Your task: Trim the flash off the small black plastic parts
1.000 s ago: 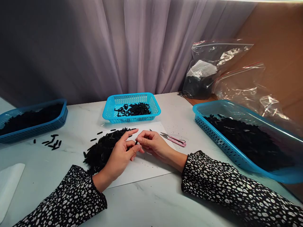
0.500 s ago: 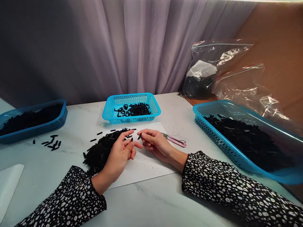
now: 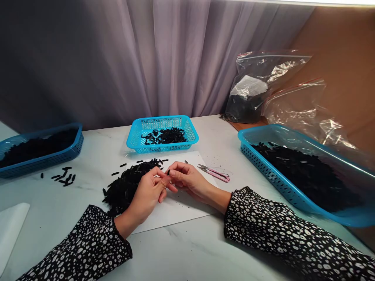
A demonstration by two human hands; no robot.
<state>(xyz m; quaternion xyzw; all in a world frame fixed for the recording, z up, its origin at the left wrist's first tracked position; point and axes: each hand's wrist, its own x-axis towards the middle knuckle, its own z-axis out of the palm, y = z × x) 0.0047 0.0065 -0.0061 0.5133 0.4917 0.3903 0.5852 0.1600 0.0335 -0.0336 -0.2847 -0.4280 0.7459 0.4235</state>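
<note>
My left hand and my right hand meet fingertip to fingertip over a white sheet of paper. Between the pinching fingers sits one small black piece; both hands touch it. A heap of the same black pieces lies on the paper just left of my left hand. Pink thread snips lie on the table just right of my right hand, untouched.
A small blue basket with some black pieces stands behind the paper. Large blue baskets full of black pieces sit at far left and right. Loose pieces lie left. Clear plastic bags lean at back right.
Half a second ago the hands were slightly apart, with the black piece in my right fingertips. They have come together again and both pinch the piece.
</note>
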